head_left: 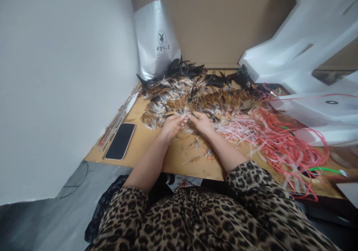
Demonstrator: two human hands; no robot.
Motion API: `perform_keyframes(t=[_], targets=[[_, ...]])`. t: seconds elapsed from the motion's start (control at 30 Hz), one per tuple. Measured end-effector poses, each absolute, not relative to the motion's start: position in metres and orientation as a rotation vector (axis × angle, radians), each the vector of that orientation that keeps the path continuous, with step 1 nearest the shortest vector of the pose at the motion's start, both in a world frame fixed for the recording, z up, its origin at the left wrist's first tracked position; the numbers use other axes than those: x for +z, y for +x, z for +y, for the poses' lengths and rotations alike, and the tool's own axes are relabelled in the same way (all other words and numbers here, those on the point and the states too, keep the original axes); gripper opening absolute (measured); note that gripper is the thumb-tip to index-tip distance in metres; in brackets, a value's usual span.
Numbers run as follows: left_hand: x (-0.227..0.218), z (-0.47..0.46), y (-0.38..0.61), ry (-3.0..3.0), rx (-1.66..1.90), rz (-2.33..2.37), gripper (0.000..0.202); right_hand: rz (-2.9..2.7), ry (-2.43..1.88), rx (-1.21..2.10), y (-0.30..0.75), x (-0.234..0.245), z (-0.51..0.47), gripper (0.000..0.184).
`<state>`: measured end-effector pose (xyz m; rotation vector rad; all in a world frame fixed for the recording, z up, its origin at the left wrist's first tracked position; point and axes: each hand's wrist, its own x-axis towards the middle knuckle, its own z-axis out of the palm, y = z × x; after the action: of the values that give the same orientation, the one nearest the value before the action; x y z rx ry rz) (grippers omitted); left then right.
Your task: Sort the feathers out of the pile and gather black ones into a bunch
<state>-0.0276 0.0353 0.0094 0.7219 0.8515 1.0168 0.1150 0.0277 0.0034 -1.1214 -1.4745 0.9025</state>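
Observation:
My left hand and my right hand meet at the front of a heap of brown, black and white feathers. The fingers of both are pinched together on a small pale feather. Its lower end is hidden between the fingertips. Loose feather bits lie on the table just below my hands. To the right of my right hand a tangle of red and white strips spreads over the tabletop.
A dark-screened phone lies on the wooden table at left, beside thin sticks along the wall. Behind the feathers stands a white printed bag. White plastic sheeting hangs at right. A green strip lies near the right front edge.

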Motion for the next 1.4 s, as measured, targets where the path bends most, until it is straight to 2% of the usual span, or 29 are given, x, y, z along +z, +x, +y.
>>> perform_keyframes(t=[0.2,0.33,0.47,0.63,1.1,1.4], targets=[[0.010,0.033,-0.026,0.797,1.000,0.893,0.011,-1.405,-1.166,0.974,0.112,0.008,0.023,0.041],[0.007,0.035,-0.027,0.794,1.006,0.873,0.012,-1.245,-1.131,1.167,0.111,0.010,0.022,0.035],[0.003,0.038,-0.029,0.754,0.993,0.808,0.011,-1.034,-1.020,1.272,0.112,0.014,0.023,0.041],[0.004,0.037,-0.030,0.751,0.939,0.794,0.010,-1.007,-0.991,1.279,0.114,0.016,0.023,0.032],[0.010,0.035,-0.031,0.711,0.913,0.794,0.008,-1.103,-1.016,1.197,0.121,0.012,0.025,0.032],[0.012,0.035,-0.035,0.558,0.812,0.724,0.014,-1.226,-0.967,1.158,0.124,0.010,0.027,0.023]])
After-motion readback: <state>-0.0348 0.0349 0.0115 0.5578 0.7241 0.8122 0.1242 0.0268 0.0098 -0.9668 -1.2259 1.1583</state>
